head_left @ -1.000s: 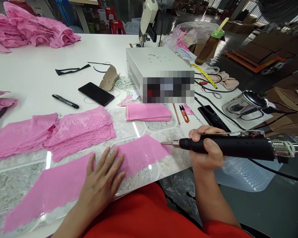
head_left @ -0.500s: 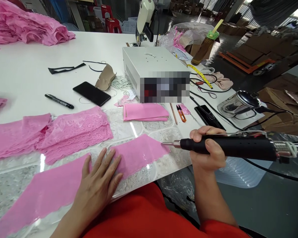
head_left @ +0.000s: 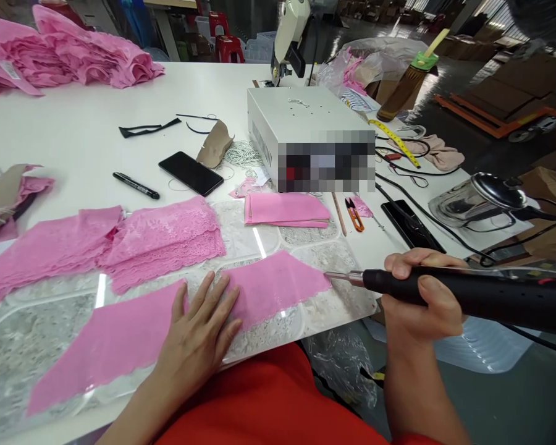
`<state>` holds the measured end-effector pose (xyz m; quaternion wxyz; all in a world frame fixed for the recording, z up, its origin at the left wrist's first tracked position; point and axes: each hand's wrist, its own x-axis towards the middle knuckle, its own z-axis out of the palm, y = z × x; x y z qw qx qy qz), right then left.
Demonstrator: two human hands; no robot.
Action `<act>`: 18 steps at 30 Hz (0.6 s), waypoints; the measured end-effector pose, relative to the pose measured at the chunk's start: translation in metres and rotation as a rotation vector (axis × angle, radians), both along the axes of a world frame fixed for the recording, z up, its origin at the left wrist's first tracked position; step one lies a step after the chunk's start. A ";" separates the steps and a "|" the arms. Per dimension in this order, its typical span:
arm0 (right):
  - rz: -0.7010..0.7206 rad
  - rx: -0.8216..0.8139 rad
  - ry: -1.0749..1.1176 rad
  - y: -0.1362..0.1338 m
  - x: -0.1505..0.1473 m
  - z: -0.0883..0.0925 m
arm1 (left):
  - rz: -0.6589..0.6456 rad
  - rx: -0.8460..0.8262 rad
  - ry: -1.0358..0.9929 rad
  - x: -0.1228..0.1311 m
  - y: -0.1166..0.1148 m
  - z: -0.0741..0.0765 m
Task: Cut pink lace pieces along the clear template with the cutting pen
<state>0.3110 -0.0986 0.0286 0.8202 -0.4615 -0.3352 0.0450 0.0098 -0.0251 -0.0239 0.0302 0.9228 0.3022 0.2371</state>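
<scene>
My left hand [head_left: 201,330] lies flat with spread fingers across a pink fabric piece, one side of it showing at left [head_left: 106,352]. More pink fabric [head_left: 278,284] reaches out to the right of my fingers; whether both are one piece is hidden under the hand. My right hand [head_left: 421,293] is wrapped around a thick black handheld tool [head_left: 495,303] with a thin metal tip. That tip touches, or nearly touches, the fabric's right end near its corner. Beneath the fabric is a glossy stone-patterned sheet [head_left: 343,296].
Lace-edged pink pieces [head_left: 167,241] and folded pink fabric [head_left: 287,210] lie beyond my hands. Behind stands a grey metal box [head_left: 301,108]. Around it are a phone [head_left: 192,173], a marker [head_left: 136,185], orange thread snips [head_left: 354,215], a second phone [head_left: 412,225] and a lidded glass jar [head_left: 477,201].
The whole view has shifted, so things appear farther right. Along the fabric's upper edge, the tool tip has moved slightly right toward the corner. My left hand keeps its place on the fabric.
</scene>
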 end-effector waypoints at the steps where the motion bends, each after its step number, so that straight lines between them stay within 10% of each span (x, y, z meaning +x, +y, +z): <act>1: -0.014 -0.003 0.005 0.000 0.000 0.001 | 0.003 0.000 0.001 0.000 0.000 0.000; 18: -0.081 -0.086 0.034 -0.002 -0.006 0.005 | 0.028 0.003 0.040 0.000 -0.003 0.001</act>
